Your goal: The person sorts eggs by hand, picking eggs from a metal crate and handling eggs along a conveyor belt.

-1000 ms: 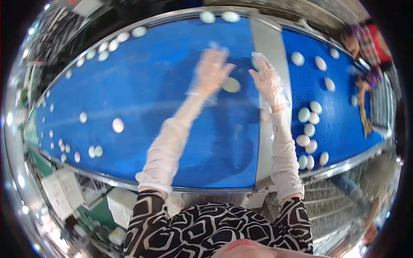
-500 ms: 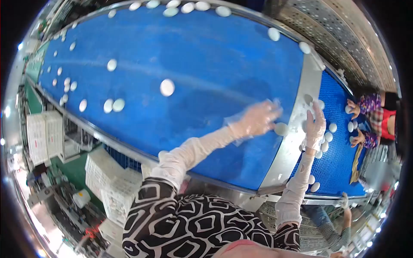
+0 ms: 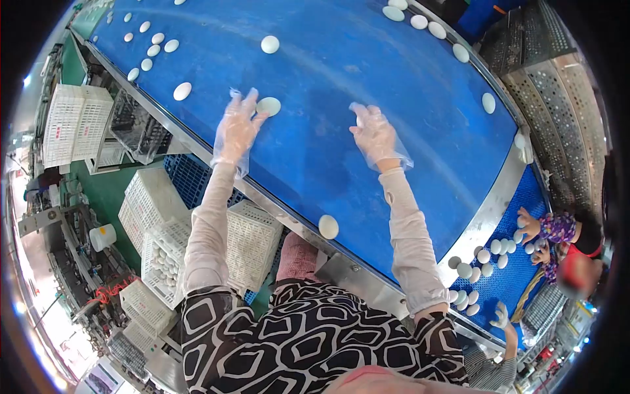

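Several pale eggs lie scattered on a wide blue belt [image 3: 315, 144]. My left hand [image 3: 239, 126], in a clear plastic glove, is over the belt's near edge with its fingers apart, its thumb and fingertips beside a pale egg [image 3: 269, 106]. Over the middle of the belt is my right hand [image 3: 377, 134], gloved too, fingers spread and holding nothing. Another egg [image 3: 328, 227] sits at the near edge between my forearms. One more egg [image 3: 270, 44] lies farther out, beyond my left hand.
A metal strip [image 3: 485, 210] separates the wide belt from a textured blue belt [image 3: 489, 289] bearing several eggs. Two co-workers' hands [image 3: 529, 224] and a gloved hand [image 3: 501, 315] reach there. White crates [image 3: 154, 203] stand at lower left; perforated metal panels [image 3: 558, 105] rise at right.
The view has swung left. Both my hands have moved away from the metal strip and back over the wide belt, my left hand now beside an egg near its edge.
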The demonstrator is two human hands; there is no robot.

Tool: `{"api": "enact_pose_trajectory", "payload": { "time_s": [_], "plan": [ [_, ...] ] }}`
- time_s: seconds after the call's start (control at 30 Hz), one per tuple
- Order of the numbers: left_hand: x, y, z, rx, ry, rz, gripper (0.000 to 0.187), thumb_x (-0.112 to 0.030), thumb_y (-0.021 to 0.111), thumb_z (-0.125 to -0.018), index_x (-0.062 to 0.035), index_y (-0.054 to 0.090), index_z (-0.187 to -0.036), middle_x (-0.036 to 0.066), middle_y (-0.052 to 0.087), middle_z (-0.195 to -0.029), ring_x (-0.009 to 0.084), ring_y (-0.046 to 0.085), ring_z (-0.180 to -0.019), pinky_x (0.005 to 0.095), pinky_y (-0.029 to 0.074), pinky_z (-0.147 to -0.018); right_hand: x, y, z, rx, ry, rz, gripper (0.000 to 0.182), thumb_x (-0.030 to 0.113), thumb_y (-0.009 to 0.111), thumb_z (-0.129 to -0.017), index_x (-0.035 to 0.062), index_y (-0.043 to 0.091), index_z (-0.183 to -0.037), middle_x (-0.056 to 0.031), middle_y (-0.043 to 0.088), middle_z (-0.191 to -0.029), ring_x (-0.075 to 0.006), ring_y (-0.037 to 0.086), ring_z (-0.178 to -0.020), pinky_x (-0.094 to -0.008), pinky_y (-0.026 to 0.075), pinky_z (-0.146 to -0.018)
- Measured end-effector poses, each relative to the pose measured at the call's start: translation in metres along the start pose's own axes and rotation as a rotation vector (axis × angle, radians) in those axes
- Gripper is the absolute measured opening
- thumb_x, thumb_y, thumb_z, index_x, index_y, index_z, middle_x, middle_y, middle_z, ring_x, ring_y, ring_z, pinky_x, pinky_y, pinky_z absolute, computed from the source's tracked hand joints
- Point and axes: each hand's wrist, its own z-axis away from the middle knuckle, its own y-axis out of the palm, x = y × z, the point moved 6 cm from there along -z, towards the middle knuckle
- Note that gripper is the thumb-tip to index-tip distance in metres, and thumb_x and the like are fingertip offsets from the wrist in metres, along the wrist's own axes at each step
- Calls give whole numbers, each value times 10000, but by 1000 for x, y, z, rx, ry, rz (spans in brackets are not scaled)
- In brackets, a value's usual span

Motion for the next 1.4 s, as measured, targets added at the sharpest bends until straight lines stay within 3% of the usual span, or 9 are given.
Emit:
{"api": "enact_pose_trajectory", "payload": {
  "time_s": [0.13,0.23,0.4,0.73,0.93,1.07,1.1,1.23,1.4],
  "plan": [
    [-34,-3,0,-14,32,46,672,-416,746,-911,-146,533,-1489,293,538,-1445,415,539,-1330,466,511,-1051,-13,0,41,126,91,-743,333,285,755,-853,160,719,-1159,-131,684,-1309,-315,659,-1166,-419,544,-961],
    [-42,18,-3,-7,15,86,715,-439,766,-883,-184,514,-1503,275,546,-1450,413,596,-1257,468,548,-986,-18,15,107,335,256,-581,339,309,771,-839,144,741,-1134,-133,716,-1235,-325,692,-1084,-407,554,-946],
    [-63,49,-3,17,200,154,738,-422,755,-894,-187,463,-1529,242,607,-1378,386,688,-1092,427,599,-860,31,26,219,371,116,-403,537,325,744,-855,162,652,-1358,-132,714,-1248,-345,690,-1082,-429,553,-957],
    [-105,75,11,80,273,-43,745,-403,725,-923,-195,394,-1557,212,668,-1254,311,723,-949,400,615,-711,36,33,251,600,340,-171,714,346,755,-800,140,559,-1454,-196,704,-1257,-399,677,-1119,-476,542,-965],
    [-120,82,9,198,281,295,636,-264,760,-889,-147,505,-1460,186,681,-1180,378,698,-996,487,570,-847,49,21,271,287,345,-167,620,340,732,-814,130,619,-1386,-218,725,-1135,-403,696,-1056,-482,552,-929],
    [-145,72,26,88,447,642,585,-251,785,-862,-103,567,-1384,195,691,-1155,371,689,-1036,436,535,-920,31,47,276,55,278,-343,575,317,746,-761,142,685,-1306,-191,729,-1134,-382,703,-1027,-462,560,-907],
    [-162,62,36,287,352,798,554,-255,802,-852,-77,605,-1338,172,704,-1118,314,692,-1011,402,530,-911,22,54,278,-35,233,-406,627,303,776,-704,157,686,-1307,-191,730,-1100,-390,707,-982,-459,569,-875],
    [-240,57,77,492,268,1064,448,-105,805,-839,-43,656,-1257,72,706,-1024,157,681,-904,303,564,-774,19,26,328,-230,433,-771,574,326,793,-720,172,726,-1269,-171,760,-1112,-330,735,-1001,-419,576,-910],
    [-433,-57,210,972,490,1408,476,25,745,-872,-63,601,-1317,156,706,-1006,195,687,-671,316,605,-525,84,-65,532,-689,366,-963,642,227,843,-700,103,701,-1314,-126,735,-1226,-286,695,-1111,-387,538,-983]
  ]
}}
